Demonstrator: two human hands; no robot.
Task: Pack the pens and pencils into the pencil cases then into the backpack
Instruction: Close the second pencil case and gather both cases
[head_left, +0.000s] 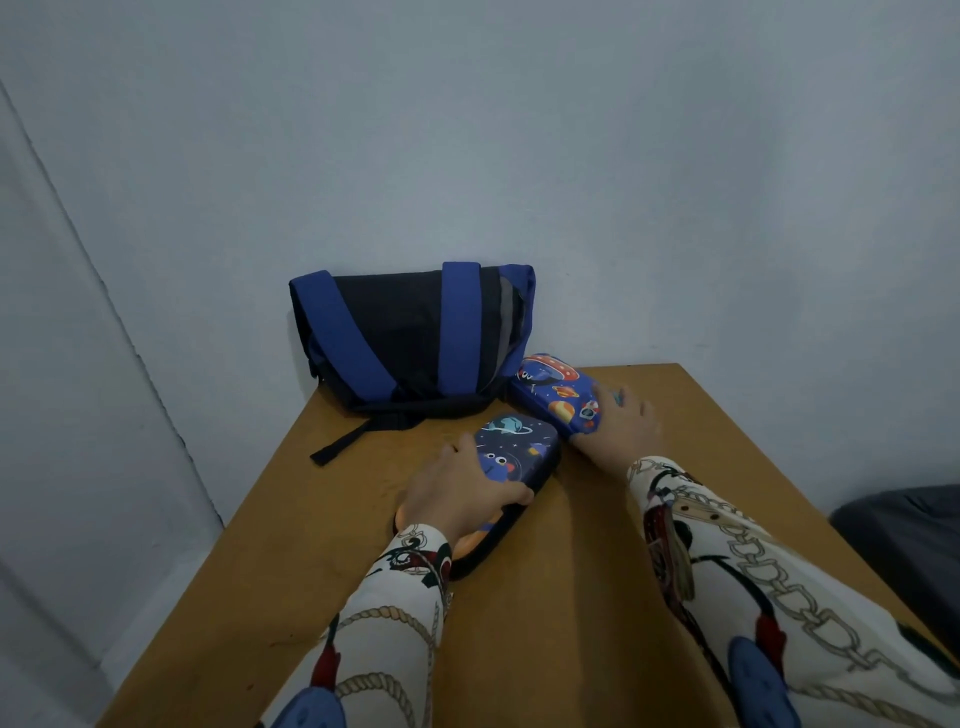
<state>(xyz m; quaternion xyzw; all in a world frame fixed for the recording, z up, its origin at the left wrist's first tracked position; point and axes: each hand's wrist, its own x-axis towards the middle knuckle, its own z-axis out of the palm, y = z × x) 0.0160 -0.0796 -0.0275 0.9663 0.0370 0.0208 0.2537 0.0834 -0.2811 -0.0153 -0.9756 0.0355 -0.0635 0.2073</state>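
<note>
On the wooden bench (545, 597), left hand (457, 493) fingers clamp the near pencil case (514, 447); right hand (621, 415) fingers, apart, press the far pencil case (550, 387), nearer the backpack (410, 338) at frame centre.

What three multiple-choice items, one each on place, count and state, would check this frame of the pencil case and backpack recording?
1. Where does the backpack stand?
A. At the table's far edge, against the wall
B. On the floor
C. On the person's lap

2. How many pencil cases lie on the table?
A. One
B. Two
C. Four

3. What is the left hand doing?
A. Hanging idle off the table
B. Holding a pen
C. Gripping the near pencil case

Answers:
1 A, the backpack sits at the far end by the wall.
2 B, the near pencil case and the far pencil case, which the right hand touches.
3 C, its thumb and fingers wrap round the case.
</note>
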